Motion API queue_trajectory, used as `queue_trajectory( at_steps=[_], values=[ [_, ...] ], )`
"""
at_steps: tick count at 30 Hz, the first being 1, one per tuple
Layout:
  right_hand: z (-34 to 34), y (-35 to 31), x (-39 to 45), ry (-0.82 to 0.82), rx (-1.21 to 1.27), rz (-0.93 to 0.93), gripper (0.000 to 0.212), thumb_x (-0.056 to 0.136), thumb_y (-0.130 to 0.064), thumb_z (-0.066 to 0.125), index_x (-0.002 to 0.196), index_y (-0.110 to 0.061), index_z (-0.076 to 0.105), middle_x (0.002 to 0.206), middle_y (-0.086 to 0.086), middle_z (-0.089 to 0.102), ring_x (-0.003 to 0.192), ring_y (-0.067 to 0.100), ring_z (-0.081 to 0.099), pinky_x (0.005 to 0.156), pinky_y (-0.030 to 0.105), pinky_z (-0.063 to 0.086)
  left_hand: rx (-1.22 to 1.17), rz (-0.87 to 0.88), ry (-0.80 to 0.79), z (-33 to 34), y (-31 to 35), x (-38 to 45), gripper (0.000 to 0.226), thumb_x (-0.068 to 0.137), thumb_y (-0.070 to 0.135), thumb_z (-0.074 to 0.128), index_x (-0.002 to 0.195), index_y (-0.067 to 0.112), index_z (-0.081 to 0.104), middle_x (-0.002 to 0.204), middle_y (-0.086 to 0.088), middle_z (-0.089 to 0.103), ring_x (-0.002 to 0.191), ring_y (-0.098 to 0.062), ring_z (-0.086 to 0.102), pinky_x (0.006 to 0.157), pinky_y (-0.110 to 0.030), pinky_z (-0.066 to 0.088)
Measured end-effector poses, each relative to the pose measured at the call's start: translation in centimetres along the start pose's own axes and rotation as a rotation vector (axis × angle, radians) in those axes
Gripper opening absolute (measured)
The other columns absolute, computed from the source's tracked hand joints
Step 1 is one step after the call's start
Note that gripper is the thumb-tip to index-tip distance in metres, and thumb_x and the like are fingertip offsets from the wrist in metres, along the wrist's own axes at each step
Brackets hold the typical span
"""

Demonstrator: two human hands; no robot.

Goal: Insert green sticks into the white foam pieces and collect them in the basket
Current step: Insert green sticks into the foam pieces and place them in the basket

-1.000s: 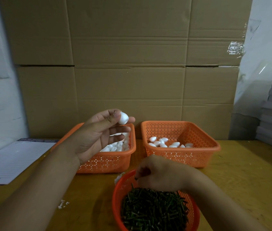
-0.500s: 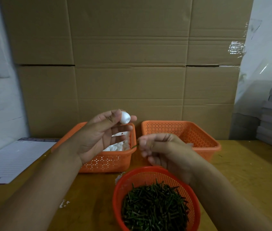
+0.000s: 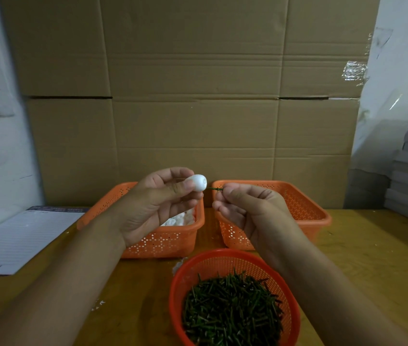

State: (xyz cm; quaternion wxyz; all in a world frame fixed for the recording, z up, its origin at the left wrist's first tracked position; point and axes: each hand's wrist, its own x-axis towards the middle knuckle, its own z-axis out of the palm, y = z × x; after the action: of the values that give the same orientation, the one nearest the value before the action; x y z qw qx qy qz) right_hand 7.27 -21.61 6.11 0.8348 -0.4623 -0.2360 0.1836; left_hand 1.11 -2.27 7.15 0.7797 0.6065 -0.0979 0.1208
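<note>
My left hand (image 3: pixel 158 206) pinches a foam piece (image 3: pixel 197 182), right hand (image 3: pixel 245 208) pinches a stick (image 3: pixel 215 189) at its tip, not visibly inserted; round basket (image 3: pixel 225 255) at frame bottom holds plenty of sticks.

Left hand (image 3: pixel 153 206): raised above the left basket, fingers (image 3: pixel 184 187) pinching a white foam piece (image 3: pixel 197 182).
Right hand (image 3: pixel 245 208): curled, pinching a green stick (image 3: pixel 214 188) that lies level, its tip at the foam piece's right side.
Left basket (image 3: pixel 163 242): orange, rectangular, with white foam pieces inside.
Right basket (image 3: pixel 305 208): orange, rectangular, just beside the left one; contents hidden by the right hand.
Round basket (image 3: pixel 223 260): near centre, full of green sticks (image 3: pixel 230 308).
Lined sheet (image 3: pixel 20 240): far left on the yellow surface (image 3: pixel 373 258).
Cardboard (image 3: pixel 193 96): stands behind the baskets.
</note>
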Motion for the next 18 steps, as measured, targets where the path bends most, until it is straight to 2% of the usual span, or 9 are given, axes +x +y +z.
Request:
queue_trajectory(
  at_steps=[2,4,8,18],
  values=[
    [0.03,-0.01,-0.04,0.013,-0.044,-0.038,0.007,0.089,-0.002,0.066,0.092,0.004,0.068,0.082,0.018,0.074,0.069,0.018,0.073,0.06,0.019,0.057,0.007,0.001,0.001,0.0,-0.07,0.03,0.036,0.068,0.014,0.082,0.101,0.012,0.07,0.097,-0.012,0.074,0.086,-0.019,0.073,0.072,-0.024,0.059],
    [0.04,-0.01,-0.09,0.027,-0.096,-0.072,0.006,0.09,-0.005,0.066,0.089,0.0,0.07,0.081,0.015,0.074,0.069,0.015,0.072,0.058,0.019,0.056,0.007,0.001,-0.003,0.06,-0.11,0.0,0.029,0.072,0.007,0.081,0.098,0.013,0.072,0.097,-0.013,0.074,0.085,-0.02,0.073,0.072,-0.025,0.059],
    [0.17,0.04,-0.23,0.057,-0.185,-0.115,0.008,0.09,-0.007,0.067,0.084,-0.004,0.072,0.079,0.013,0.074,0.067,0.014,0.071,0.055,0.02,0.054,0.024,0.003,0.001,0.23,-0.2,-0.03,0.028,0.076,0.002,0.072,0.102,0.01,0.067,0.097,-0.013,0.074,0.086,-0.02,0.074,0.072,-0.025,0.059],
    [0.43,0.27,-0.58,0.068,-0.344,-0.171,0.009,0.09,-0.008,0.069,0.083,-0.007,0.074,0.078,0.009,0.076,0.064,0.011,0.069,0.051,0.02,0.051,0.089,0.004,-0.021,0.69,-0.24,-0.18,0.025,0.067,0.012,0.085,0.089,0.015,0.074,0.106,-0.014,0.072,0.093,-0.023,0.074,0.076,-0.025,0.059]
  ],
)
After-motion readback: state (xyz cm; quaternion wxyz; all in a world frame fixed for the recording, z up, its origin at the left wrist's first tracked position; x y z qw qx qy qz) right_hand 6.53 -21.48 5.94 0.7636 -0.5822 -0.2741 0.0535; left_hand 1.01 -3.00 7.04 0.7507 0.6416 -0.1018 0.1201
